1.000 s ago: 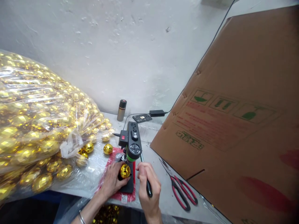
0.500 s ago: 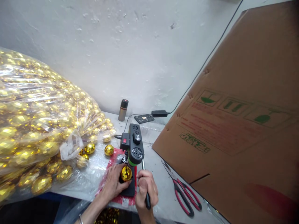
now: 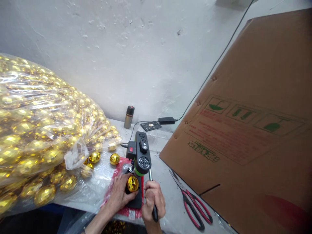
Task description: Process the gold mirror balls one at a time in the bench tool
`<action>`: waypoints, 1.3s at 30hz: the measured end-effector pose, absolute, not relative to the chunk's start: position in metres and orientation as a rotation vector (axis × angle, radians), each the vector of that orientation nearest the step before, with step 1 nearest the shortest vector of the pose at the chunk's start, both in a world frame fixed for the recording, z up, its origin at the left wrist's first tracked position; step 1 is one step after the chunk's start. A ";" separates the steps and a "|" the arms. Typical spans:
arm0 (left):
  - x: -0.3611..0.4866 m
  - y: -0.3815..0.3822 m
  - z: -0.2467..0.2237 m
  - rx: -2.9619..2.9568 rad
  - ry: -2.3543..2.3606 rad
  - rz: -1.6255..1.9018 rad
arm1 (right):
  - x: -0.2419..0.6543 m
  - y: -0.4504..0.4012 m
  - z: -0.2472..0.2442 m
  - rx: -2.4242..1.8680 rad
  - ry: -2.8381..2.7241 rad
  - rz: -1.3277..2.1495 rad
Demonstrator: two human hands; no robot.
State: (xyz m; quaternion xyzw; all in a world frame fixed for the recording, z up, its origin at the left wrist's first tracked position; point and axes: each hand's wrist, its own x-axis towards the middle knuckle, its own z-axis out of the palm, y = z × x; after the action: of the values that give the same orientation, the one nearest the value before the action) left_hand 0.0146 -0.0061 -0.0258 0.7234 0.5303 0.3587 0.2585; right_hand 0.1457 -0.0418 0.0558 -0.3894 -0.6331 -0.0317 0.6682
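My left hand (image 3: 121, 191) is closed around the side of a shiny gold faceted ball (image 3: 133, 184). The ball sits on the dark base (image 3: 135, 203) of a small black bench drill press (image 3: 143, 152), directly under its head. Whether the drill tip touches the ball is hidden by the head. My right hand (image 3: 154, 201) is wrapped round the lever (image 3: 155, 213) at the press's right side, its black grip sticking out below my fist. Red plastic wrap (image 3: 121, 165) lies beneath the press.
A big clear bag of gold balls (image 3: 48, 130) fills the left, with loose balls (image 3: 114, 159) beside it. Red-handled scissors (image 3: 195, 208) lie at right before a large cardboard box (image 3: 243, 123). Behind the press stand a small bottle (image 3: 129, 117), a phone (image 3: 151, 125) and a power adapter (image 3: 166, 120).
The whole view has shifted slightly, so everything sits a little lower. Both hands keep their grips on the ball and the lever, with hardly any visible movement.
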 end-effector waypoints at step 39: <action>-0.016 -0.040 -0.058 2.096 1.328 1.004 | 0.150 -0.050 0.125 -1.049 -1.434 0.267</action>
State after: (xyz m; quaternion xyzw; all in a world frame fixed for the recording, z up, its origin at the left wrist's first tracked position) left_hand -0.0157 -0.0401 -0.0577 0.7619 0.4829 0.3650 0.2303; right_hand 0.1504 -0.0501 0.1249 -0.4566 -0.6243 0.1163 0.6230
